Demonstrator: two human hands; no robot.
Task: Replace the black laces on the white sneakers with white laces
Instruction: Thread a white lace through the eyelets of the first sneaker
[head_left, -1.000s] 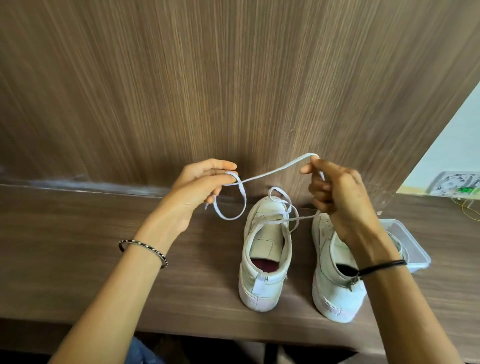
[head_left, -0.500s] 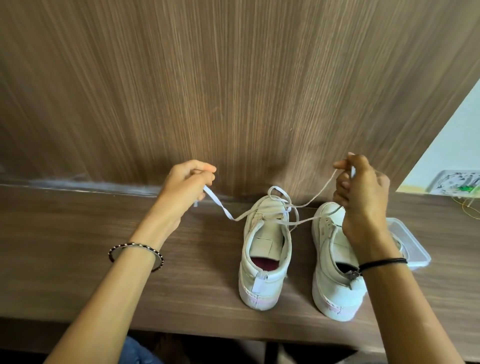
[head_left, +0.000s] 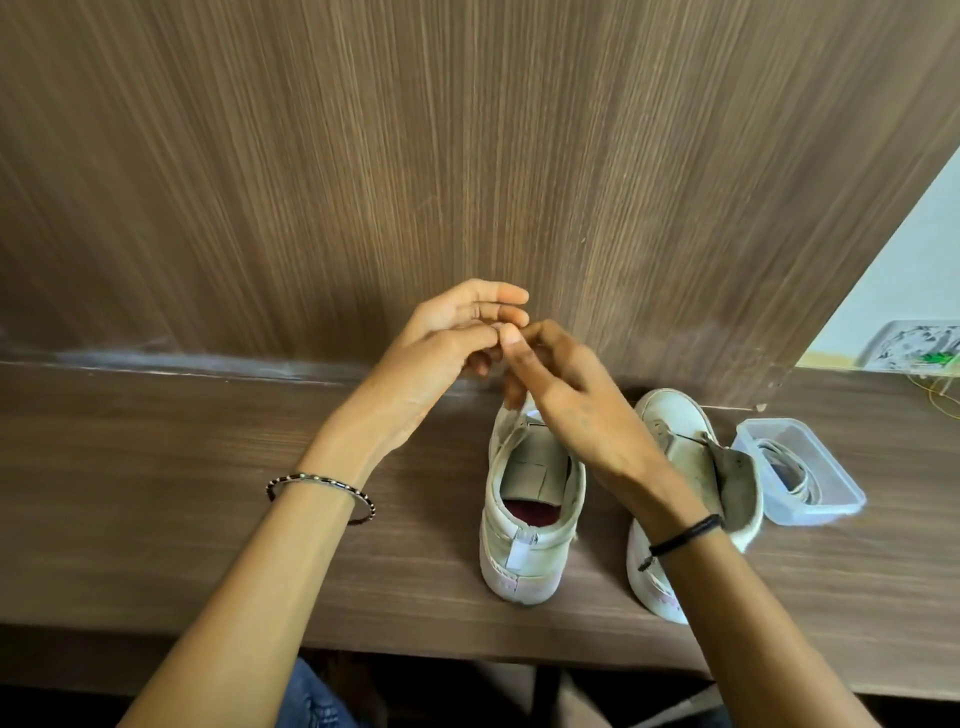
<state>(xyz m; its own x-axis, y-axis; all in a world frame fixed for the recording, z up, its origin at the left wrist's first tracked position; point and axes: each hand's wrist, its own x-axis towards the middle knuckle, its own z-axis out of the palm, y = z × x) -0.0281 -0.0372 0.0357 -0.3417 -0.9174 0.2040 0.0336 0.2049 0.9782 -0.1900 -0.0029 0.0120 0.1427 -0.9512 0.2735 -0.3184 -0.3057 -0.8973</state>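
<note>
Two white sneakers stand on the wooden desk with their heels toward me: the left sneaker (head_left: 524, 530) and the right sneaker (head_left: 670, 415). My left hand (head_left: 447, 343) and my right hand (head_left: 576, 395) meet above the left sneaker's toe, fingertips pinched together. Both hands hold the white lace (head_left: 527, 409). Only a short bit of it shows under my right hand, and the rest is hidden by my fingers. My right forearm covers part of the right sneaker, whose tongue is flopped open to the right.
A clear plastic box (head_left: 841, 506) with a coiled lace (head_left: 795, 475) inside sits right of the sneakers. The wooden wall panel (head_left: 467, 156) rises just behind the desk (head_left: 156, 493). A white tray (head_left: 914, 345) lies at the far right.
My hands were spread wide apart, pulling the lace ends taut; they have now come together over the left sneaker's toe, and the loose lace is no longer stretched out.
</note>
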